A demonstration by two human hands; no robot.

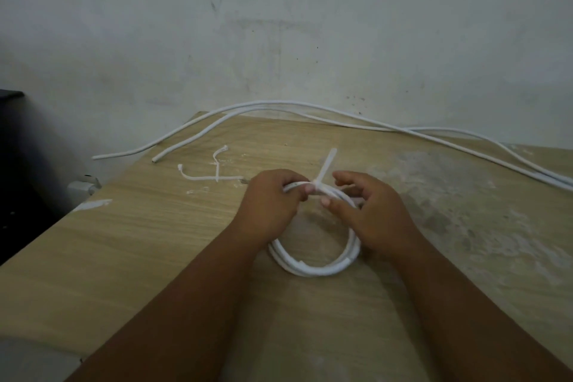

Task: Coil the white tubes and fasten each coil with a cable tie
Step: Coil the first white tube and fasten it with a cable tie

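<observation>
Coil (313, 270): white tube wound into a round loop, at least two turns stacked. The exact turn count is unreadable where the strands overlap. It sits mid-worktop, near arc on the surface, far arc up in both hands.

Cable tie (324, 170): white and flat, wrapped across the coil's far arc between the two hands. Its free tail sticks up and away, tilted right.

Left hand (273, 205): grip clamped on the coil just left of the tie, fingers curled over the strands, thumb tip against them.

Right hand (372, 214): grip clamped on the coil just right of the tie, thumb on the near side, fingers curled round the far side. The tube runs under the palm.

Counts:
- 1 coil, with 1 tie on it.
- 2 loose tubes, uncoiled and white. The first tube (127, 152) overhangs the worktop's left edge. The second tube (161, 156) ends just on the surface. Both arc along the back edge against the wall (279, 25) and run off to the right.
- 2 spare ties, white, left of the hands, crossing each other. One spare tie (198, 178) lies flat, the other spare tie (217, 161) is curved.

Worktop (139, 242): light wood grain, with pale scuffed patches on the right side.
</observation>
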